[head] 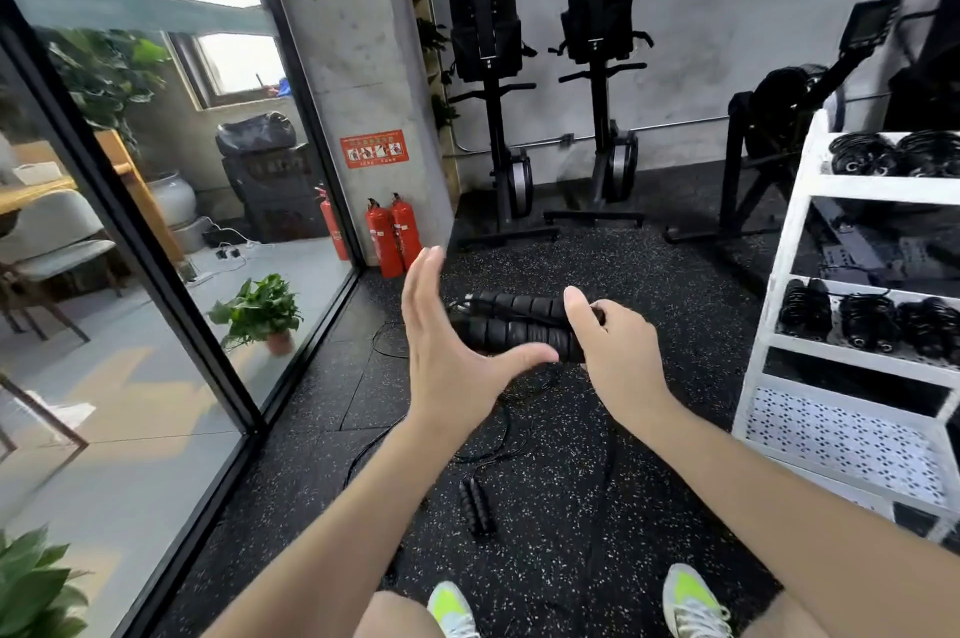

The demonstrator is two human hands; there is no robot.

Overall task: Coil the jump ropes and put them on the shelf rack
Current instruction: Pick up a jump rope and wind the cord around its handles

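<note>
Several coiled black ropes (862,320) already sit on the white shelf rack (779,305), which suggests the job is well along and shows where each finished bundle belongs. Left of the rack, over the speckled floor (649,274), the right hand (613,346) clamps two black foam handles (519,325) side by side, probably to keep both ends of one jump rope together before winding. Further left of the rack, the left hand (441,351) is spread with straight fingers, gripping nothing, thumb near the handles, seemingly ready to gather the cord (608,455) that trails down from them. Lower down, another rope's handles (475,507) lie loose on the floor, not yet coiled.
</note>
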